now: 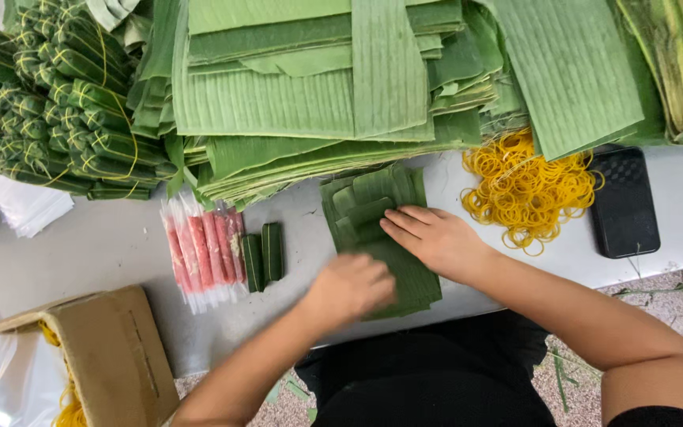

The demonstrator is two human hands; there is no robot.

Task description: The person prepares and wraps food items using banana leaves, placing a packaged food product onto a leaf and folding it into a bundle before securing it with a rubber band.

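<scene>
While the right hand [435, 237] lies flat, fingers together, pinning a small rolled leaf piece on the stack of cut banana leaf squares [381, 237], the left hand [349, 286] blurs over the stack's near edge; can't tell its grip. Stack sits on the grey tabletop [104, 245] right in front of the person. 2 wrapped green rolls [263, 255] lie beside plastic-wrapped pink sausages [203, 253], handy to the left. Yellow rubber bands [523, 190] piled within right reach.
</scene>
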